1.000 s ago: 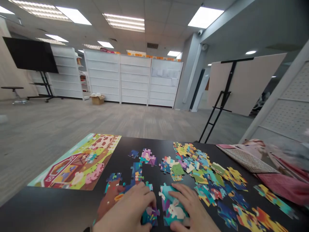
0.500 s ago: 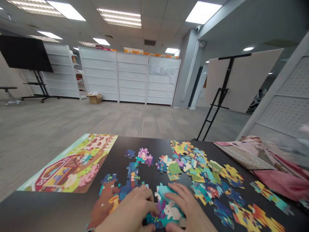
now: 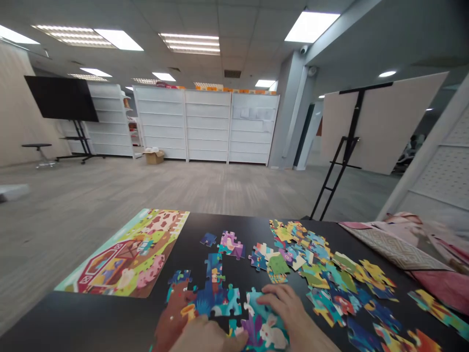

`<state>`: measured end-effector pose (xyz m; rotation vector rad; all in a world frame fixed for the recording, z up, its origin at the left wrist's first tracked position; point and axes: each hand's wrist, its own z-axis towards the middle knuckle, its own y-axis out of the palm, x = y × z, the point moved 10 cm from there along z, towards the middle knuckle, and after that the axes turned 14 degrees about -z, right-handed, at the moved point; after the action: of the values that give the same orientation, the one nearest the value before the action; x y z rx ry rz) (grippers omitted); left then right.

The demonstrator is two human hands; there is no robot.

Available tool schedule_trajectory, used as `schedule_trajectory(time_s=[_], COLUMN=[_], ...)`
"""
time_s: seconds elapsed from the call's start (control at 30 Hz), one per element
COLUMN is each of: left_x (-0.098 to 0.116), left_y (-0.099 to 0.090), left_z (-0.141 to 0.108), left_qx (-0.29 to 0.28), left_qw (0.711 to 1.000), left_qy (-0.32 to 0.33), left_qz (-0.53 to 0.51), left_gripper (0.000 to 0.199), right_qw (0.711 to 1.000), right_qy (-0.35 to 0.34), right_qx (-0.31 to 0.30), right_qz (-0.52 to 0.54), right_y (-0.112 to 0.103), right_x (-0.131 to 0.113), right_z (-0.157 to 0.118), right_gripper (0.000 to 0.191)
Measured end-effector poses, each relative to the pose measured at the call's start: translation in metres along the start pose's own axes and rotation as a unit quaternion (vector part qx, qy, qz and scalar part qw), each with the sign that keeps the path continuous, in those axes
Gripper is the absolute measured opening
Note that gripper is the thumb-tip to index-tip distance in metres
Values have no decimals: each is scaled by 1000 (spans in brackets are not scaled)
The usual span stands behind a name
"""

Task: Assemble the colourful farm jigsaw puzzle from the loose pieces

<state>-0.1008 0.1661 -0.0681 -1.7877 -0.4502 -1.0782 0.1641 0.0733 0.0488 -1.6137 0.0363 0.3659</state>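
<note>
Near the table's front edge, my left hand [image 3: 208, 336] lies low over the joined puzzle section, its fingertips beside the purple plant piece. Part of the brown bear section [image 3: 171, 315] shows to its left. My right hand [image 3: 287, 308] rests with spread fingers on the teal rabbit section [image 3: 270, 331]. A narrow dark gap separates that section from the blue joined pieces [image 3: 220, 296]. Farther back are a purple section [image 3: 230, 244] and a single dark blue piece [image 3: 208, 239]. What lies beneath my left hand is hidden.
A farm picture sheet [image 3: 128, 259] lies at the table's left. Many loose pieces [image 3: 315, 274] are heaped to the right, beside a pink patterned cloth [image 3: 403, 249]. Beyond stand an easel board [image 3: 381, 127], white shelves [image 3: 207, 127] and a black screen [image 3: 62, 98].
The view has shifted, so the scene sits lower and farther right. My left hand has drawn back toward the front edge, uncovering more blue joined pieces. My right hand stays on the rabbit section.
</note>
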Motion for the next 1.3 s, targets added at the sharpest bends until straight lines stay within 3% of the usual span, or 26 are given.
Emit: schedule_trajectory(time_s=[0.1,0.2,0.37,0.53,0.6,0.7,0.83,0.93,1.03,1.1,1.3], left_x=[6,11,-6,2,8,12,12,-4,-17,-9,59], left_y=[-5,5,16,15,9,1,5,12,13,14,38], left_z=[-2,0,9,8,6,2,0,4,8,6,-3], left_qx=[-1,-12,33,17,22,31,-5,-20,11,21,-44], left_qw=[1000,1000,999,996,996,998,998,998,999,999,996], left_qy=[0,8,13,69,56,18,52,55,9,-3,50], left_qz=[7,3,1,61,62,51,26,27,31,31,51], left_gripper=[53,56,76,54,51,53,53,54,61,61,43], right_qw=[1000,999,996,993,993,994,994,993,991,989,988], right_qy=[-9,-22,-50,-67,-76,-89,-101,-100,-104,-113,-111], right_qx=[3,35,74,89,86,56,6,18,33,41,42], right_qz=[-4,3,28,34,26,-3,-36,-57,-75,-83,-96], right_y=[7,6,1,-5,-4,12,43,53,57,57,63], right_x=[5,6,1,-7,-8,-4,13,23,25,24,30], right_z=[4,5,3,6,10,21,33,35,32,31,32], right_gripper=[74,71,62,52,54,63,65,63,62,58,63])
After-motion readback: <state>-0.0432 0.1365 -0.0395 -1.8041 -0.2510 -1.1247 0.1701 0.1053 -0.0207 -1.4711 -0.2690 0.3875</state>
